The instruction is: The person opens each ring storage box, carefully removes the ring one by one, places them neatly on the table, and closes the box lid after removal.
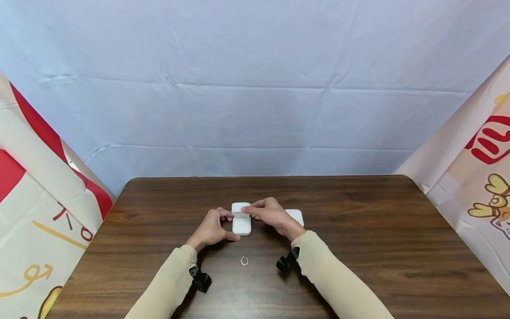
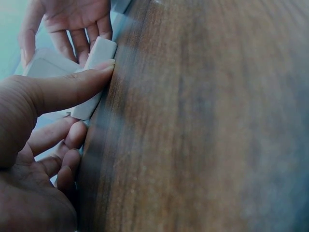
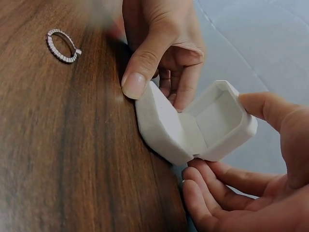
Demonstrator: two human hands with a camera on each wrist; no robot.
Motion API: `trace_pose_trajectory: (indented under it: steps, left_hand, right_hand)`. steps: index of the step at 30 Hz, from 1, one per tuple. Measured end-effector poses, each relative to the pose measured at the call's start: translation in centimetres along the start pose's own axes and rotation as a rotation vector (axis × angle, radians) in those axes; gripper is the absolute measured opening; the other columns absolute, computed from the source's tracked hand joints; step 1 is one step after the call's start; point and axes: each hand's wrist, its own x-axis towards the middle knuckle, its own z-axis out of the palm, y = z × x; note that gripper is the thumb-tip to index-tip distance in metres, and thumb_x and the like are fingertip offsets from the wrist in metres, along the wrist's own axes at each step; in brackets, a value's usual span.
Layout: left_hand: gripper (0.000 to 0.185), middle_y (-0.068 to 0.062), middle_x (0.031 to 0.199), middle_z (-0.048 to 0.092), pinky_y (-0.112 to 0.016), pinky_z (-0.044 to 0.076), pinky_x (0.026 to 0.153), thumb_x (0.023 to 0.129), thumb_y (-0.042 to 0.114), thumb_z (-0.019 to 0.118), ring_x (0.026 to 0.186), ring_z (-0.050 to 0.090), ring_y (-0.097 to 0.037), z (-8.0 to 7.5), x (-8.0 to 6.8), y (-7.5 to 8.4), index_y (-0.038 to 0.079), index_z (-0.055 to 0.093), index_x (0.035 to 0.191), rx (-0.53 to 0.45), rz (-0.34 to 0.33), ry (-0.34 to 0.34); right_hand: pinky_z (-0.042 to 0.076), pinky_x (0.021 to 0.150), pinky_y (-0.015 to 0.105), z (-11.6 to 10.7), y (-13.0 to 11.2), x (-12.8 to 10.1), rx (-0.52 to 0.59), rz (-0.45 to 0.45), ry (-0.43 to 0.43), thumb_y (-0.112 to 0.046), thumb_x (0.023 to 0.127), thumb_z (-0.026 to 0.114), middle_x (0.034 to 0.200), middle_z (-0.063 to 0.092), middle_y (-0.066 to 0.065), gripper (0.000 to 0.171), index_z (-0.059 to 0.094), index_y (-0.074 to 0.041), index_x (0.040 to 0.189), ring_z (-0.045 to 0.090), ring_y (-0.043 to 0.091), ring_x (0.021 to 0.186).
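Your left hand [image 1: 213,228] grips the base of the white ring box [image 1: 241,219], thumb [image 3: 145,63] pressed against its near side and the other fingers curled behind it. The box stands open near the middle of the wooden worktop [image 1: 358,230], with its base down on the wood. Your right hand [image 1: 268,212] holds the hinged lid, thumb on the lid's outer face and fingers curled under the hinge side, as the right wrist view shows; the lid is tipped back so the pale lining of both halves is exposed.

A ring [image 1: 245,261] set with small stones lies flat on the worktop, on your side of the box and well apart from it, between your two forearms. Neither hand touches it.

A second white box [image 1: 295,216] sits closed just behind your right hand, partly hidden by it.

In the left wrist view your thumb [image 2: 72,87] lies along the side of the box, and the fingers of your other hand show beyond it.
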Motion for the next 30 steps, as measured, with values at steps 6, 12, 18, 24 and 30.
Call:
trace_pose_trajectory:
  steps: [6,12,18,24,30]
  left_hand:
    - [0.050,-0.005,0.095,0.062,-0.041,0.043,0.089,0.063,0.010,0.098,0.095,0.053,-0.024,-0.01,0.02,0.10,-0.001,0.074,0.106,0.000,-0.003,-0.001]
    - [0.047,-0.005,0.093,0.061,-0.039,0.042,0.086,0.063,0.009,0.098,0.092,0.052,-0.023,-0.01,0.06,0.09,0.001,0.075,0.103,-0.016,0.003,-0.002]
    - [0.043,-0.005,0.093,0.060,-0.038,0.041,0.084,0.064,0.009,0.098,0.091,0.051,-0.023,-0.02,0.08,0.01,0.003,0.074,0.099,-0.013,0.012,-0.008]
    - [0.040,-0.005,0.094,0.059,-0.038,0.041,0.083,0.066,0.010,0.097,0.091,0.050,-0.023,-0.05,0.05,-0.09,0.004,0.073,0.096,-0.008,0.024,-0.020]
    - [0.041,-0.005,0.094,0.061,-0.040,0.042,0.084,0.066,0.010,0.097,0.091,0.053,-0.023,-0.08,-0.01,0.01,0.005,0.075,0.099,-0.017,0.037,-0.025]
  right_hand:
    - [0.051,0.078,0.034,-0.04,0.19,0.03,-0.006,-0.003,-0.004,-0.029,0.090,0.078,0.100,0.070,0.009,0.041,0.072,0.003,0.115,0.065,0.025,0.093]
    - [0.051,0.076,0.033,0.01,0.21,-0.03,-0.040,-0.015,0.017,-0.029,0.087,0.082,0.100,0.072,0.007,0.044,0.071,0.002,0.117,0.064,0.021,0.091]
    - [0.050,0.080,0.032,0.07,0.28,-0.21,-0.053,-0.036,0.026,-0.025,0.085,0.084,0.099,0.073,0.005,0.043,0.072,0.000,0.117,0.065,0.016,0.092]
    - [0.054,0.082,0.033,0.14,0.54,-0.31,-0.038,-0.059,0.021,-0.020,0.083,0.086,0.099,0.073,0.006,0.043,0.071,0.003,0.117,0.069,0.017,0.092]
    - [0.057,0.079,0.032,0.24,0.82,-0.35,-0.027,-0.124,0.008,-0.013,0.080,0.088,0.096,0.074,0.009,0.042,0.071,0.005,0.114,0.071,0.019,0.086]
